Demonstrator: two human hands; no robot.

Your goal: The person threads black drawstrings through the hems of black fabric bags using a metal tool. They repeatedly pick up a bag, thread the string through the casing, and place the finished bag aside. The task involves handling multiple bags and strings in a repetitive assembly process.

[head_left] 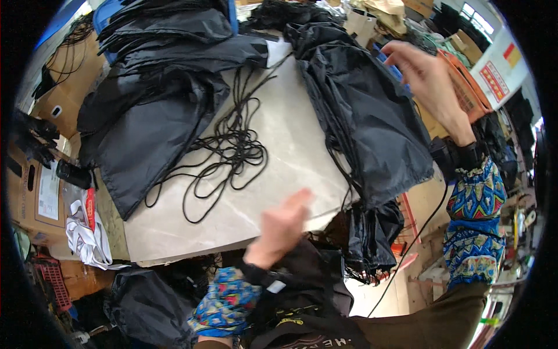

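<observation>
Head view, left hand: the left hand (282, 227) sits low at about 6 o'clock, blurred, over the near edge of the pale surface (290, 145); fingers look loosely curled and I see nothing in them, though the blur leaves the grip uncertain.
Head view, left sleeve: a patterned blue sleeve cover (226, 302) with a black cuff comes up from the bottom rim.
Head view, right hand: the right hand (427, 72) is up at 2 o'clock, raised, fingers spread fairly wide, just past the far edge of the black fabric pile; whether a fingertip pinches cloth or cord, I cannot tell.
Head view, right sleeve: a matching patterned sleeve cover (474, 227) runs down the 3 o'clock side.
Head view, right-hand pile: a heap of black drawstring bags (366, 110) lies on the surface from 12 toward 4 o'clock and spills over the near edge, between the two hands.
Head view, cords: a loose tangle of black cord (229, 151) lies at centre on the bare surface, just beside the left pile.
Head view, left-hand pile: more black bags (157, 110) are stacked from 10 to 12 o'clock, touching the cord tangle.
Head view, edges: cardboard boxes (40, 192) at 9 o'clock, crumpled white plastic (87, 238) at 8 o'clock, an orange crate (468, 93) just behind the right hand.
</observation>
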